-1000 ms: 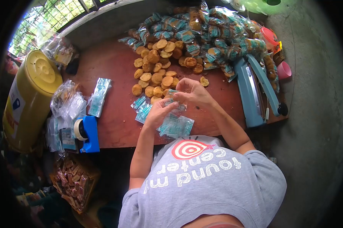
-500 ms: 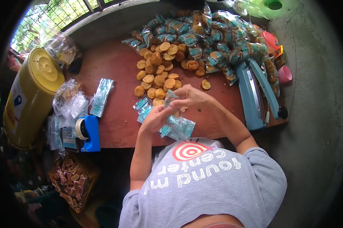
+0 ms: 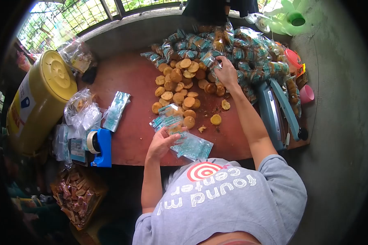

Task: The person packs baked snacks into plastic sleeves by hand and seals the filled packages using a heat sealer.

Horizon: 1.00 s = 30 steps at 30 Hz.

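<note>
My left hand (image 3: 164, 142) is closed on a clear plastic bag (image 3: 170, 118) with teal print, held above the table's front part. Beneath and beside it lie more flat printed bags (image 3: 195, 146). My right hand (image 3: 226, 74) reaches to the front of the heap, its fingers closed at the end of a wrapped packet of small round cakes (image 3: 209, 59). Between the hands spreads a pile of unwrapped golden round cakes (image 3: 178, 98). One loose cake (image 3: 216, 119) lies apart, near crumbs and a broken piece (image 3: 202, 128).
A heap of filled packets (image 3: 243, 53) covers the back right. A blue-grey heat sealer (image 3: 269, 110) stands at the right edge. On the left are a bag stack (image 3: 117, 111), blue tape dispenser (image 3: 104, 149) and yellow container (image 3: 53, 77). A crate of wrapped pieces (image 3: 76, 200) sits lower left.
My hands, together at a plastic bag before, are now apart. The right has moved up and away to the packet heap; the left stays near the front with a bag. The camera view has shifted slightly.
</note>
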{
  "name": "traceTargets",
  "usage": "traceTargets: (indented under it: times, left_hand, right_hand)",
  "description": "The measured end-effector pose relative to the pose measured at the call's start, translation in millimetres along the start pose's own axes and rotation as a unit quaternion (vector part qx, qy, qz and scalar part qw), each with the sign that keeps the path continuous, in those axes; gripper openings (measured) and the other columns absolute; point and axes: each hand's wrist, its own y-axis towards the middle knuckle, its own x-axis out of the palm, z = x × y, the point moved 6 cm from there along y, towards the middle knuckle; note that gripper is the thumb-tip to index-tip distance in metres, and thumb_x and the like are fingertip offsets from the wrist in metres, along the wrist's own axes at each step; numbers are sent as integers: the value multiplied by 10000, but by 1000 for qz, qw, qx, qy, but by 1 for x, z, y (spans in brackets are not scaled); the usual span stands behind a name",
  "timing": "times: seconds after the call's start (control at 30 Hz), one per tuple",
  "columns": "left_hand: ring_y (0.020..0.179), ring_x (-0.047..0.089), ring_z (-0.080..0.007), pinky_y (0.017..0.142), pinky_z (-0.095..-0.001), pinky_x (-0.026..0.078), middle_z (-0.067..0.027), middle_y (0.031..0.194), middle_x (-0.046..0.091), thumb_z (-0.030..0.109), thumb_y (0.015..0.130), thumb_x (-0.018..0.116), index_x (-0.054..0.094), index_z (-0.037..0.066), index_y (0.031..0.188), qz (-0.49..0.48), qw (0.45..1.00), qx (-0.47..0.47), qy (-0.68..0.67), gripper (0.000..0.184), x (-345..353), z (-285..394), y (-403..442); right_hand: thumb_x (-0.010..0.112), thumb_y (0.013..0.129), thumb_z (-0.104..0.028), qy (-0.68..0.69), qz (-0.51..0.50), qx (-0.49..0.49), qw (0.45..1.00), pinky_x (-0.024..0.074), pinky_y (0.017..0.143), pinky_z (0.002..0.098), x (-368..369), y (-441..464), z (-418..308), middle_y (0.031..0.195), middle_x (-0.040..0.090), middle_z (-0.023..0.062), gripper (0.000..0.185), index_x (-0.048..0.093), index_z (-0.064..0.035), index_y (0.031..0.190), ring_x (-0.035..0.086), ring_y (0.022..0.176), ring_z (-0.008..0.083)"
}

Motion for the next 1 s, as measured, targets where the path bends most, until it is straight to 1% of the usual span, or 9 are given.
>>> traceTargets:
  times: [0.17,0.23,0.3,0.4,0.47,0.63,0.7,0.8,1.0]
  left_hand:
    - [950,597,-211,792,-346,518,-148,1110,579,37,749,673,443,0,1200,15,1000,16,-16,507,-5,3,-5]
    - [950,597,-211,789,-348,520,-147,1107,580,36,748,676,444,-2,1196,13,1000,12,-17,506,-2,6,-5]
    - [949,598,-211,785,-349,522,-146,1104,581,35,746,679,446,-5,1193,13,1000,10,-17,506,0,8,-5]
    - [954,595,-207,799,-343,516,-138,1097,584,31,749,676,446,-11,1187,3,1000,9,-19,496,2,7,-5]
    - [955,593,-199,810,-335,510,-130,1094,586,25,751,673,447,-13,1181,13,999,34,0,488,-1,9,-5]
    - [946,595,-187,809,-322,507,-131,1090,588,19,744,678,454,-7,1172,32,999,35,-16,483,-5,11,-11]
    - [940,596,-182,802,-317,509,-133,1081,593,18,743,679,457,-6,1166,32,999,27,-25,478,-9,8,-10]
    - [976,586,-225,839,-375,504,-157,1071,589,-9,742,659,456,-3,1167,38,999,32,-16,471,-14,6,-12]
    - [931,600,-186,799,-316,508,-128,1068,600,24,737,687,482,-3,1136,43,998,26,-23,449,-8,7,-11]
  right_hand:
    - [621,684,-117,142,-63,-14,988,467,660,331,-40,11,-51,793,560,65,343,586,-93,1024,556,704,194]
    - [641,679,-114,292,-274,-9,916,468,654,286,-34,18,-74,763,554,32,365,591,-79,1040,533,682,124]
    - [666,672,-103,298,-292,-38,908,475,704,284,-44,37,-91,802,553,34,367,597,-72,1032,525,717,121]
    - [692,700,-140,361,-101,-129,918,462,750,297,-31,84,-83,851,542,65,345,593,-61,1021,523,774,152]
    - [710,728,-217,232,138,-84,959,447,775,303,-49,95,-79,946,541,109,353,587,-43,1010,519,844,177]
    - [612,826,-268,317,-190,-132,920,460,718,310,60,69,-68,827,633,141,312,591,-73,1069,589,797,212]
    - [582,825,-379,215,-258,-169,927,443,808,356,91,50,-63,1064,600,145,418,567,-84,1121,570,963,258]
    - [557,762,-546,37,-201,-189,961,315,977,434,108,24,-56,1314,411,105,584,527,-141,1182,419,1162,305]
    - [587,733,-507,83,-280,-152,944,327,960,445,89,-23,-66,1172,506,102,517,553,-200,1148,452,1114,319]
